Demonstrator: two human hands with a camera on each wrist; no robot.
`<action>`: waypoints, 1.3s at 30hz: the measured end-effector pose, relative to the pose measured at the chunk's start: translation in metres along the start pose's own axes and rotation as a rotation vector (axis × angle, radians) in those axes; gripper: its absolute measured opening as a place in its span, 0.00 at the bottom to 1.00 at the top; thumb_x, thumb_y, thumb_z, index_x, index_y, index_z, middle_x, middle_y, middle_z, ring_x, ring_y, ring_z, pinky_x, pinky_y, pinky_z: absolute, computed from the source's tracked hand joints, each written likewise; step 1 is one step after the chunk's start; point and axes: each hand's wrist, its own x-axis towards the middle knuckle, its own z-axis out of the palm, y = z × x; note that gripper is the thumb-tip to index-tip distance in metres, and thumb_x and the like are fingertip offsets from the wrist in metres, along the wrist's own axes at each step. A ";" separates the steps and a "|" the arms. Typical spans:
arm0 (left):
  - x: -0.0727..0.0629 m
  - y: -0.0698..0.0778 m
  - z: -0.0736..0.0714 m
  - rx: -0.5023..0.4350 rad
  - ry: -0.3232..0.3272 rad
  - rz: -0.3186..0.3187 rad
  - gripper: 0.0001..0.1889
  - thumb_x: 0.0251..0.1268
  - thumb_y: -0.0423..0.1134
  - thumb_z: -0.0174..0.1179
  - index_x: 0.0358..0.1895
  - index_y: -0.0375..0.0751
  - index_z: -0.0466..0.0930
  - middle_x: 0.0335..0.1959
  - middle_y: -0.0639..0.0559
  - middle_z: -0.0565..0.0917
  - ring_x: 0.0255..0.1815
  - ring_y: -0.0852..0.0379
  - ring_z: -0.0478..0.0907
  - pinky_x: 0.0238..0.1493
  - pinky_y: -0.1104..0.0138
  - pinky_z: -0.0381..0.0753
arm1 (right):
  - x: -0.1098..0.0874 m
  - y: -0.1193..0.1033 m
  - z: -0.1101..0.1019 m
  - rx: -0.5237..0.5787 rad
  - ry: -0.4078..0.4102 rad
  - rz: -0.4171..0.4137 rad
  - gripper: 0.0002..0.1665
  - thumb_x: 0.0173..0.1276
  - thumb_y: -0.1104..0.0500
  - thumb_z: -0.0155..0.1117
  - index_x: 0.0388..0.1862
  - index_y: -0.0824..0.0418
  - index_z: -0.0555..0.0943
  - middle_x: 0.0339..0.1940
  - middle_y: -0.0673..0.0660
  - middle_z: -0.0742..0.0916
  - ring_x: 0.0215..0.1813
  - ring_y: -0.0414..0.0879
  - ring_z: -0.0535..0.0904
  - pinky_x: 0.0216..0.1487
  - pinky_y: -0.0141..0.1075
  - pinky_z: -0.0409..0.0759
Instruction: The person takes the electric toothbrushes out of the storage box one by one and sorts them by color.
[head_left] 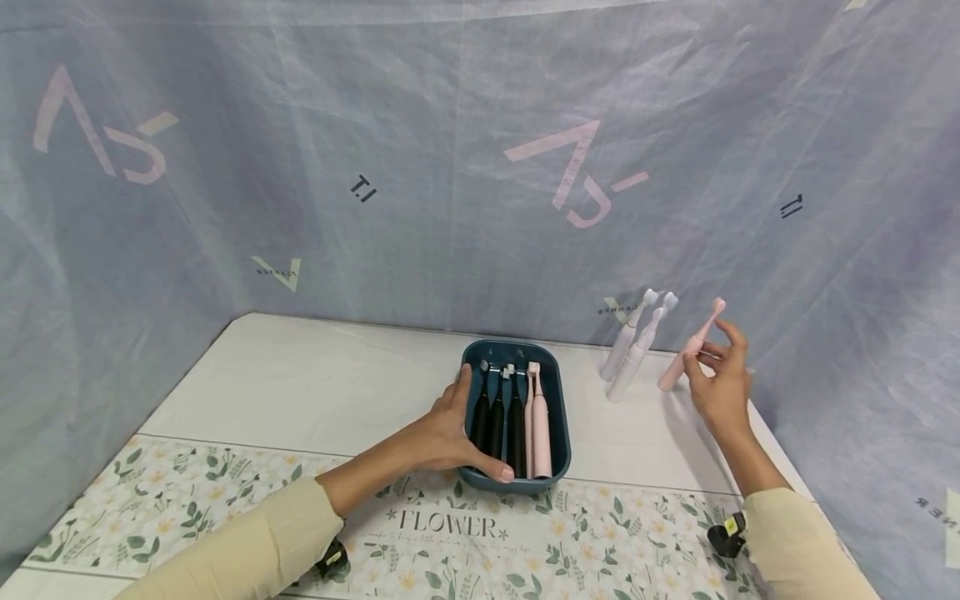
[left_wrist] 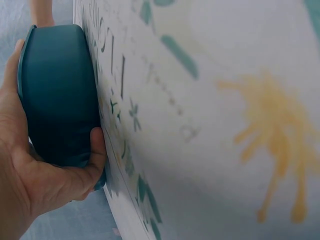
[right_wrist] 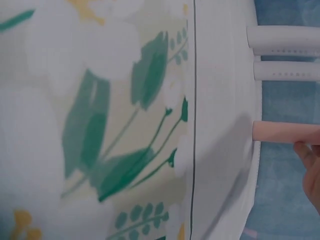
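At the right, my right hand (head_left: 722, 387) pinches a pink electric toothbrush (head_left: 682, 360) between thumb and fingers. The brush stands upright, its base on the white tabletop; in the right wrist view only its lower handle (right_wrist: 280, 131) shows, with fingertips on it. My left hand (head_left: 447, 431) holds a dark teal box (head_left: 564, 417) at its near left corner, thumb along the front wall and fingers along the left side. In the box, black electric toothbrushes (head_left: 497, 425) lie beside two pink electric toothbrushes (head_left: 541, 429), heads toward the far end.
White electric toothbrushes (head_left: 633, 358) stand upright just left of the right hand, partly overlapping. A floral mat (head_left: 247, 500) covers the near part of the white table (head_left: 300, 375). A grey-blue cloth (head_left: 420, 167) hangs behind and at both sides.
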 end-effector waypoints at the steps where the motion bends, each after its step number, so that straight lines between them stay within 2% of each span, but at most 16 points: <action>1: 0.000 0.000 0.000 0.001 0.001 0.001 0.92 0.38 0.76 0.89 0.94 0.65 0.20 0.97 0.42 0.34 0.97 0.30 0.40 0.84 0.25 0.64 | 0.000 0.000 0.000 -0.004 -0.003 0.002 0.45 0.83 0.67 0.67 0.91 0.51 0.59 0.67 0.75 0.87 0.53 0.17 0.78 0.46 0.07 0.70; 4: 0.001 0.000 0.000 -0.002 0.004 0.003 0.92 0.38 0.76 0.89 0.94 0.65 0.20 0.97 0.42 0.34 0.97 0.30 0.40 0.85 0.25 0.63 | 0.001 -0.001 -0.001 -0.002 -0.018 0.030 0.44 0.84 0.64 0.68 0.90 0.54 0.58 0.69 0.74 0.87 0.61 0.44 0.90 0.46 0.08 0.70; 6: 0.001 0.000 0.000 -0.003 0.003 0.002 0.92 0.38 0.76 0.89 0.94 0.65 0.20 0.97 0.42 0.34 0.97 0.30 0.40 0.85 0.25 0.63 | 0.001 -0.002 -0.001 0.012 -0.030 0.060 0.43 0.85 0.62 0.67 0.90 0.55 0.58 0.71 0.74 0.86 0.68 0.63 0.89 0.47 0.09 0.69; 7: 0.001 0.000 0.001 -0.004 0.001 0.002 0.92 0.38 0.76 0.89 0.94 0.65 0.20 0.97 0.42 0.34 0.97 0.30 0.40 0.85 0.25 0.63 | 0.001 -0.002 -0.001 0.019 -0.038 0.078 0.42 0.85 0.61 0.67 0.90 0.55 0.58 0.72 0.74 0.86 0.70 0.69 0.87 0.47 0.09 0.69; 8: 0.001 0.000 0.001 -0.006 0.001 0.001 0.92 0.38 0.76 0.89 0.94 0.65 0.20 0.98 0.42 0.34 0.97 0.30 0.40 0.85 0.25 0.63 | 0.001 -0.002 -0.001 0.023 -0.042 0.095 0.42 0.86 0.61 0.67 0.90 0.56 0.59 0.73 0.73 0.85 0.71 0.72 0.86 0.47 0.09 0.70; 10: 0.001 0.000 0.001 -0.007 -0.001 0.000 0.92 0.38 0.76 0.89 0.94 0.65 0.20 0.98 0.42 0.34 0.97 0.30 0.40 0.85 0.25 0.63 | 0.002 -0.002 -0.002 0.026 -0.052 0.126 0.41 0.86 0.60 0.66 0.90 0.56 0.59 0.75 0.72 0.85 0.73 0.70 0.86 0.47 0.10 0.71; 12: 0.001 -0.001 0.002 -0.006 -0.002 -0.001 0.92 0.38 0.76 0.89 0.94 0.65 0.20 0.98 0.42 0.34 0.97 0.30 0.40 0.85 0.25 0.63 | 0.002 -0.002 -0.002 0.025 -0.060 0.144 0.40 0.87 0.59 0.65 0.90 0.56 0.60 0.75 0.70 0.85 0.71 0.63 0.88 0.47 0.10 0.74; 14: 0.001 -0.001 0.001 -0.003 -0.002 0.000 0.92 0.38 0.76 0.89 0.94 0.65 0.20 0.98 0.42 0.34 0.97 0.30 0.41 0.85 0.25 0.63 | 0.003 -0.001 -0.003 0.033 -0.071 0.153 0.40 0.87 0.58 0.65 0.90 0.57 0.60 0.76 0.69 0.84 0.66 0.49 0.89 0.47 0.11 0.77; 17: 0.000 0.000 0.001 0.002 -0.003 -0.002 0.92 0.38 0.77 0.88 0.94 0.65 0.20 0.98 0.42 0.35 0.97 0.30 0.41 0.84 0.25 0.65 | 0.003 -0.001 -0.004 0.058 -0.088 0.156 0.39 0.88 0.58 0.64 0.90 0.59 0.62 0.75 0.70 0.84 0.58 0.27 0.82 0.46 0.12 0.79; 20: 0.000 0.000 0.000 0.002 -0.004 -0.003 0.92 0.38 0.77 0.88 0.94 0.65 0.20 0.98 0.42 0.34 0.97 0.30 0.41 0.84 0.25 0.65 | 0.002 0.000 -0.005 0.064 -0.094 0.152 0.38 0.88 0.56 0.65 0.89 0.60 0.63 0.74 0.70 0.84 0.53 0.17 0.75 0.46 0.12 0.79; 27: 0.000 0.001 -0.001 0.000 -0.002 0.006 0.92 0.38 0.77 0.88 0.94 0.65 0.19 0.98 0.43 0.34 0.97 0.31 0.40 0.85 0.26 0.64 | -0.003 0.001 -0.005 0.059 -0.067 0.162 0.37 0.85 0.59 0.68 0.87 0.62 0.67 0.68 0.69 0.86 0.47 0.15 0.76 0.43 0.13 0.81; 31: 0.000 0.001 -0.001 -0.002 0.001 0.001 0.92 0.38 0.76 0.89 0.94 0.65 0.20 0.98 0.44 0.33 0.98 0.31 0.40 0.85 0.26 0.64 | -0.005 0.000 -0.005 0.057 -0.054 0.197 0.35 0.83 0.60 0.70 0.83 0.65 0.70 0.61 0.67 0.87 0.44 0.19 0.77 0.39 0.15 0.83; 35: 0.000 0.001 -0.001 -0.007 0.001 -0.004 0.92 0.38 0.76 0.89 0.94 0.65 0.20 0.98 0.45 0.33 0.98 0.32 0.39 0.86 0.26 0.63 | -0.009 -0.005 -0.005 0.028 -0.057 0.249 0.31 0.82 0.58 0.71 0.77 0.67 0.73 0.51 0.59 0.84 0.39 0.26 0.77 0.34 0.18 0.84; 39: 0.000 0.001 0.000 -0.004 -0.001 -0.003 0.92 0.38 0.76 0.89 0.94 0.65 0.20 0.98 0.44 0.33 0.98 0.32 0.39 0.86 0.26 0.63 | -0.013 -0.011 -0.006 0.007 -0.084 0.299 0.30 0.82 0.56 0.71 0.75 0.66 0.73 0.49 0.55 0.82 0.36 0.29 0.77 0.31 0.21 0.85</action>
